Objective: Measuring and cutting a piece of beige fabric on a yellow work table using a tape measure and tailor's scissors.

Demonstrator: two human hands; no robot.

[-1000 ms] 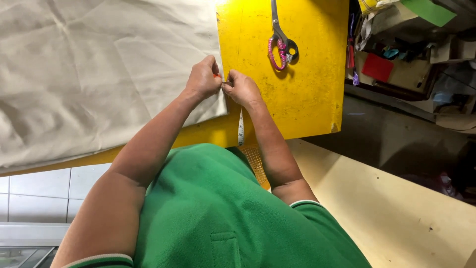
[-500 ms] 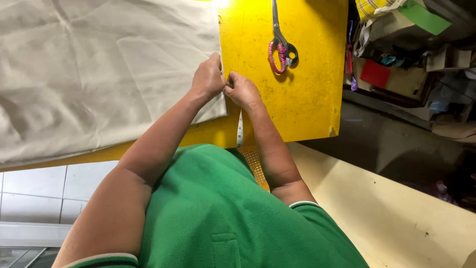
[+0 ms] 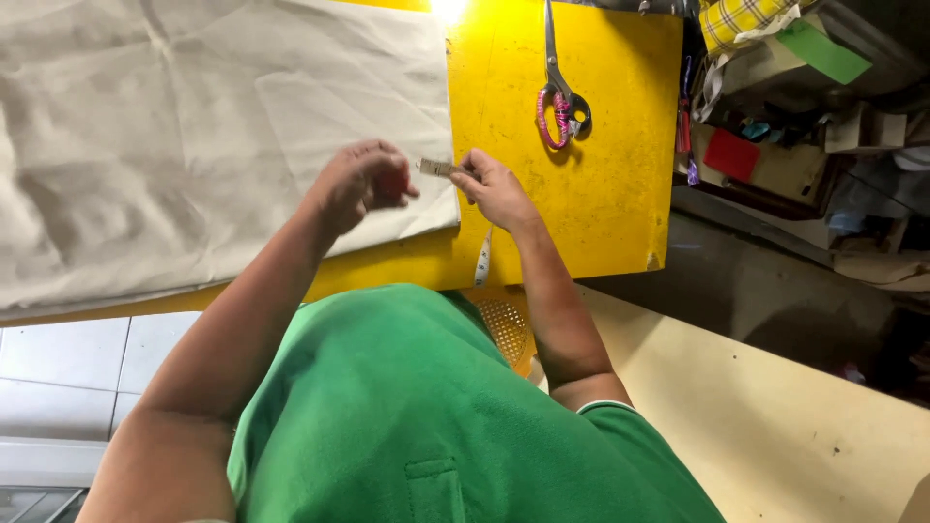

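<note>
A large beige cloth [image 3: 194, 136] lies spread over the yellow table [image 3: 601, 194]. My right hand [image 3: 494, 189] hovers at the cloth's right edge and pinches the end of a measuring tape [image 3: 438, 169]; the tape's white strip [image 3: 483, 260] hangs off the table's near edge. My left hand [image 3: 358, 184] is raised just above the cloth, left of the tape end, blurred, with its fingers curled. I cannot make out whether it holds anything.
Scissors [image 3: 560, 92] with pink-wrapped handles lie on the bare yellow surface beyond my right hand. Cluttered shelves with boxes and fabric scraps [image 3: 794, 107] stand to the right. A pale wooden board [image 3: 775, 426] is at lower right, white floor tiles [image 3: 58, 368] at lower left.
Both hands were pressed together at the cloth's edge. Now my left hand has lifted and moved left, and my right hand holds the tape end up between them.
</note>
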